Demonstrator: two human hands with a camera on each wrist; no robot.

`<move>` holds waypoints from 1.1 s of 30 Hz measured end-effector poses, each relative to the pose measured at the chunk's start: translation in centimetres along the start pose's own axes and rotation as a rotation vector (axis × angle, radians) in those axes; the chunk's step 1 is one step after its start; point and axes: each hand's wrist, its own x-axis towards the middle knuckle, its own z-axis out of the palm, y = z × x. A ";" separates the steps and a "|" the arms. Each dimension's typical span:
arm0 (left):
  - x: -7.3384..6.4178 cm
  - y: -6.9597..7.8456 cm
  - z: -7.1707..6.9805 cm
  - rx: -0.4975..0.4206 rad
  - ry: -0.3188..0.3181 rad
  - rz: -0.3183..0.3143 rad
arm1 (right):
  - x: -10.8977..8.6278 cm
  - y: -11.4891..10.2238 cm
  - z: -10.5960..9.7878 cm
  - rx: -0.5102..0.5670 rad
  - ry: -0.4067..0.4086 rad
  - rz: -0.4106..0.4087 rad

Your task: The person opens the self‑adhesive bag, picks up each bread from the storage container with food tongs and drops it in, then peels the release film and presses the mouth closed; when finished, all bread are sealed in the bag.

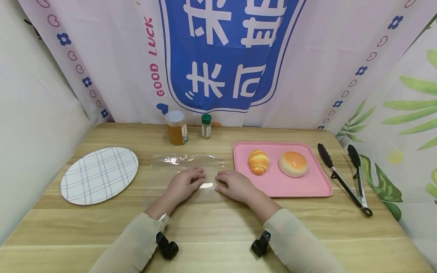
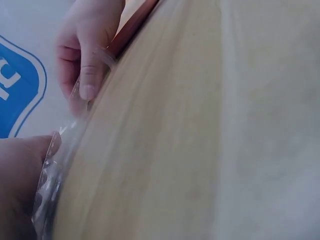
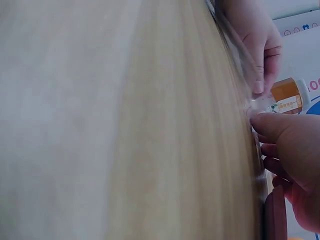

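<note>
Two beige sleeves (image 1: 133, 242) come from the near side over the wooden table (image 1: 218, 246). At its middle lies the clear plastic sheet (image 1: 184, 162), flat between the plate and the tray. The left hand (image 1: 184, 184) pinches its edge, and so does the right hand (image 1: 237, 185); their fingertips are near each other, with a small gap. To the left, a strip of table separates the sheet from the checked plate (image 1: 99, 176). To the right, room is narrower: the right wrist is just beside the pink tray (image 1: 286, 185). Tongs (image 1: 347, 189) lie spread near the right edge; honey-coloured jar (image 1: 177, 131) stands near the back edge.
</note>
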 end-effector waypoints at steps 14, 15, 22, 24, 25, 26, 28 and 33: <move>0.1 2.3 -3.9 -0.188 0.032 -0.044 | 0.1 0.0 0.0 -0.003 -0.007 -0.004; 0.1 2.5 -4.1 -0.184 0.038 -0.039 | 0.1 0.0 0.0 -0.002 -0.007 -0.005; 0.0 3.8 -5.3 -0.113 0.066 0.065 | 0.1 -0.2 -0.2 -0.022 0.011 -0.026; -0.1 4.0 -5.4 -0.087 0.086 0.118 | 0.2 -0.3 -0.2 -0.029 0.018 -0.039; -0.1 4.1 -5.3 -0.079 0.097 0.140 | 0.1 -0.4 -0.3 -0.031 0.019 -0.041; -0.2 4.1 -5.3 -0.075 0.107 0.156 | 0.1 -0.4 -0.3 -0.031 0.019 -0.039; -0.2 4.0 -5.2 -0.089 0.116 0.154 | 0.1 -0.4 -0.4 -0.027 0.020 -0.033; -0.3 3.1 -4.4 -0.143 0.133 0.059 | -0.1 -0.5 -0.7 -0.014 0.045 -0.014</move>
